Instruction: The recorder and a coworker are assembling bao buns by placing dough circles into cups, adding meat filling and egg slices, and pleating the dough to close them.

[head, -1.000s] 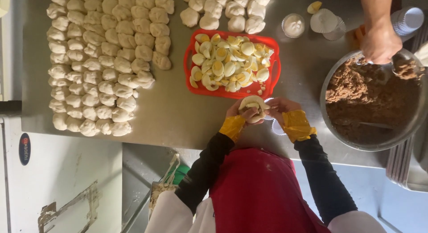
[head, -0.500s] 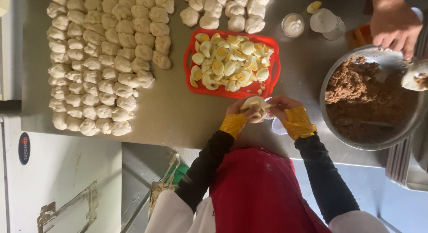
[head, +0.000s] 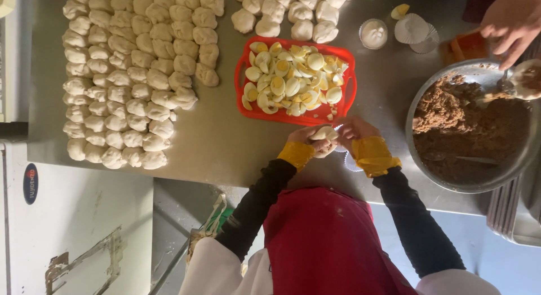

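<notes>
1. Head view, only one. Steel table (head: 225,142): flat, dull grey metal, smeared sheen.
2. Dough balls (head: 129,75): pale, matte, lumpy rounds packed in rows at far left. A second, smaller cluster (head: 287,13) sits at the top edge.
3. Red tray (head: 239,80): rectangular plastic with rounded corners, heaped with cut boiled eggs (head: 293,83), glossy whites and yellow yolks.
4. Metal bowl (head: 420,103): round and shiny, at right, holding brown filling (head: 462,131) that is coarse and crumbly. A spoon handle lies in it.
5. Small round cup (head: 373,34) with white contents, and fluted paper cases (head: 414,30) beside it, beyond the tray.
6. Dough piece (head: 324,138): pale, soft, rounded, held between both hands just above the table's near edge, right below the tray. Can't tell what's inside it.
7. Left hand (head: 307,138): curled around the piece from the left, fingers closed on it. Yellow cuff, black sleeve, forearm angled up from a red apron (head: 327,244).
8. Right hand (head: 355,130): fingers bent and pinched onto the same piece from the right, wrist cocked inward. Same yellow cuff.
9. Co-worker's hand (head: 510,21): top right, over the bowl rim, fingers pointing down toward a pale lump (head: 527,78).
</notes>
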